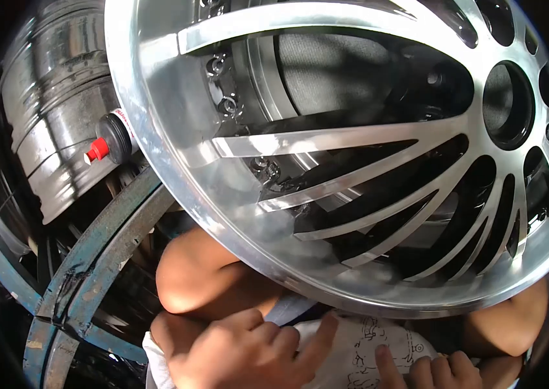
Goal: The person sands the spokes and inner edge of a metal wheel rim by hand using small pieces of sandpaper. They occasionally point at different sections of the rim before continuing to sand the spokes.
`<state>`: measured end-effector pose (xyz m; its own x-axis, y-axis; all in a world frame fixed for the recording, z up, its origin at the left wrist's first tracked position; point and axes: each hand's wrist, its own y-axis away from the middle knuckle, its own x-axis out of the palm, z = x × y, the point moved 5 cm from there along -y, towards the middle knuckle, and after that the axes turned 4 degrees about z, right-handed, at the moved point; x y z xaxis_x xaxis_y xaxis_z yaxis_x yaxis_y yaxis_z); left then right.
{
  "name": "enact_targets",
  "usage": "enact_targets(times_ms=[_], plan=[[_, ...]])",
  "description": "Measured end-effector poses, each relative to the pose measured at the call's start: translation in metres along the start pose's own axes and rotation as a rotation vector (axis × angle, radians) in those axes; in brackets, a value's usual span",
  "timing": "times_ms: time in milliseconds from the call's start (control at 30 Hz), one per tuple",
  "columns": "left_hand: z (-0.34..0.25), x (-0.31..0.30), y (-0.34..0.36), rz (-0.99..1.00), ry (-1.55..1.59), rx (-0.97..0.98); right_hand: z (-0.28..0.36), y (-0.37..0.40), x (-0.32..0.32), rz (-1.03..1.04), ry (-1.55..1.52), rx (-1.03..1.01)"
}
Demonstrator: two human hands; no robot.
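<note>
A large polished alloy wheel (352, 139) with many thin spokes fills the upper right, tilted over my lap. Below its lower edge is my left hand (242, 350), slightly blurred, with its index finger stretched out and the other fingers loosely bent. Nothing shows in it. My right hand (430, 375) is partly cut off by the bottom edge of the view. One of its fingers points up and the others are bent, with no object visible in them. Both hands are in front of a white printed shirt (378, 350), apart from the wheel's rim.
A bottle with a red cap (98, 150) lies left of the wheel, partly hidden behind its rim. Further left is a shiny metal barrel-shaped wheel part (60, 97). Worn blue metal bars (93, 253) cross at the lower left. My bare knee (190, 269) is under the wheel.
</note>
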<state>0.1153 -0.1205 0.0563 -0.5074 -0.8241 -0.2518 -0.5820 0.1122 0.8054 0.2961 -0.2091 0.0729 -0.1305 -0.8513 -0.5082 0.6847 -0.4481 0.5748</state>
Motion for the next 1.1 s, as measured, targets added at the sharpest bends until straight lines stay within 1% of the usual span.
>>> enact_targets(times_ms=[67, 100, 133, 167, 200, 300, 367, 400, 467, 533, 567, 633, 667, 733, 800, 833, 933, 1033, 1067, 1100], plan=[[-0.006, 0.006, 0.001, -0.035, -0.038, 0.121, 0.006, 0.000, 0.008, -0.021, -0.010, 0.034], [-0.008, 0.020, 0.002, -0.012, -0.061, 0.136, 0.009, 0.000, 0.014, -0.030, -0.019, 0.056], [-0.010, 0.025, 0.003, -0.040, -0.072, 0.143, 0.012, 0.000, 0.021, -0.039, -0.028, 0.077], [-0.012, 0.029, 0.004, -0.069, -0.084, 0.149, 0.015, 0.003, 0.029, -0.041, -0.016, 0.049], [-0.014, 0.027, 0.004, -0.150, -0.082, 0.146, 0.016, 0.004, 0.035, -0.042, -0.004, 0.020], [-0.016, 0.042, 0.000, -0.456, -0.129, 0.184, 0.026, 0.003, 0.036, -0.059, 0.055, 0.023], [-0.022, 0.057, 0.003, -0.508, -0.149, 0.186, 0.030, -0.002, 0.028, -0.039, 0.099, 0.021], [-0.026, 0.054, 0.004, -0.447, -0.144, 0.171, 0.030, -0.004, 0.022, -0.011, 0.119, 0.003], [-0.029, 0.048, 0.006, -0.388, -0.162, 0.125, 0.032, -0.008, 0.017, 0.020, 0.145, -0.013], [-0.021, 0.049, 0.003, -0.497, -0.219, 0.032, 0.035, -0.010, 0.021, 0.016, 0.163, -0.007], [-0.012, 0.058, -0.005, -0.601, -0.248, -0.032, 0.035, -0.011, 0.024, -0.005, 0.164, -0.008], [0.004, 0.038, -0.010, -0.698, -0.210, -0.160, 0.036, -0.011, 0.028, -0.051, 0.162, -0.009], [0.010, 0.019, -0.003, -0.689, -0.143, -0.221, 0.036, -0.009, 0.029, -0.015, 0.229, -0.043], [0.022, -0.001, -0.004, -0.680, -0.104, -0.292, 0.035, -0.010, 0.028, 0.049, 0.364, -0.100], [0.030, -0.006, -0.010, -0.682, -0.156, -0.325, 0.039, -0.010, 0.031, 0.024, 0.309, -0.049], [0.031, -0.009, -0.015, -0.729, -0.192, -0.339, 0.040, -0.010, 0.032, 0.010, 0.283, -0.026], [0.043, -0.015, -0.029, -0.751, -0.251, -0.416, 0.045, -0.004, 0.030, -0.025, 0.293, -0.022], [0.044, -0.014, -0.035, -0.688, -0.289, -0.458, 0.049, 0.002, 0.038, -0.253, 0.178, 0.016], [0.042, -0.015, -0.037, -0.667, -0.303, -0.467, 0.049, 0.009, 0.037, -0.206, 0.220, 0.001], [0.039, -0.018, -0.038, -0.597, -0.287, -0.503, 0.048, 0.013, 0.025, -0.156, 0.260, -0.017]])
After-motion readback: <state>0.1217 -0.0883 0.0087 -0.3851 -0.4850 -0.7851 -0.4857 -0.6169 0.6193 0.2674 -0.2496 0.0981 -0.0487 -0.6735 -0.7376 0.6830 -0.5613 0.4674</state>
